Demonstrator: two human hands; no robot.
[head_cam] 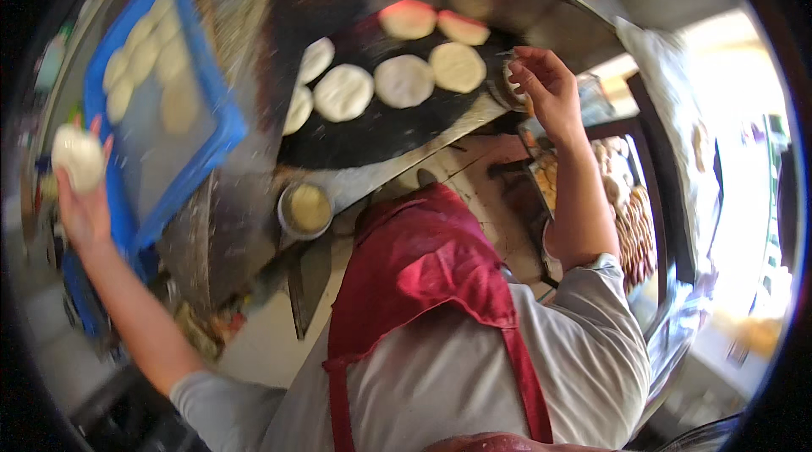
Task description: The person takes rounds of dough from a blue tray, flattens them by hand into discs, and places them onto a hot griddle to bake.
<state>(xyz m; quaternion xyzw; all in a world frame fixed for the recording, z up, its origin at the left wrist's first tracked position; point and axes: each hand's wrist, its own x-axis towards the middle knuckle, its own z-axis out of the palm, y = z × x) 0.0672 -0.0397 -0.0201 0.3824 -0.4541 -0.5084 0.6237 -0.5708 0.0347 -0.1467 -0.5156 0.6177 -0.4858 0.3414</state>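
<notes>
At the far left my left hand [85,217] holds a pale flattened dough round [78,158] on its palm, fingers spread behind it, beside a blue plastic tray [235,125]. Inside the tray lie several dough pieces [143,55], blurred. My right hand [547,93] hovers over the right end of a black griddle [380,132], its fingers loosely curled and nothing visible in them. Just behind those fingers is a round dish [504,87], partly hidden. Several flat dough rounds [405,81] rest on the griddle; two at the back [408,19] catch a red glow.
A metal cup of yellowish contents [308,208] stands at the counter's near edge [374,182]. To the right, below my forearm, a case holds many baked pieces [634,236]. A red apron [425,249] covers my front. Clear plastic sheeting [672,97] hangs at the right.
</notes>
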